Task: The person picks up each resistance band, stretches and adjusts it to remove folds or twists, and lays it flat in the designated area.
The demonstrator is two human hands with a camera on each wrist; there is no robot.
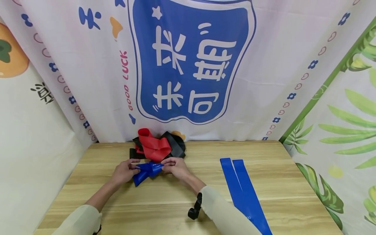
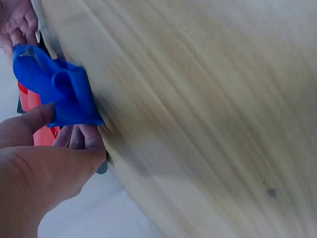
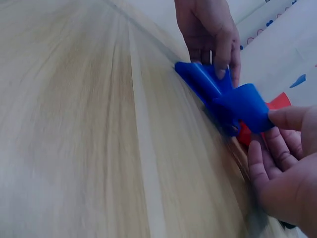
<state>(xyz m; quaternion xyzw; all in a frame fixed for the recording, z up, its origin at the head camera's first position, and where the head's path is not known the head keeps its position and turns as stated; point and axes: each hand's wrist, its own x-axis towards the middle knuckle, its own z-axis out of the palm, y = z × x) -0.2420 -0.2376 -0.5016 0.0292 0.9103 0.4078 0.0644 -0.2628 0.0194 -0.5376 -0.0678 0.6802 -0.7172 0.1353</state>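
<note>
A folded and twisted blue elastic band [image 1: 151, 169] is stretched between my two hands at the back left of the table. My left hand [image 1: 123, 171] pinches its left end between thumb and fingers, as the left wrist view shows with the blue band [image 2: 59, 87] above the fingertips. At the other end, my right hand [image 1: 175, 168] pinches a loop of it; the right wrist view has the thumb on the edge of the blue loop [image 3: 245, 106]. Directly behind lies a tangle of a red band [image 1: 154, 147] and black bands [image 1: 177, 145].
Toward the right of the wooden table [image 1: 164, 209], a second blue band [image 1: 243, 192] lies flat and doubled, partly hidden under my right sleeve. A black strap [image 1: 195, 209] hangs from the right wrist. A printed curtain [image 1: 264, 49] rises along the table's back edge.
</note>
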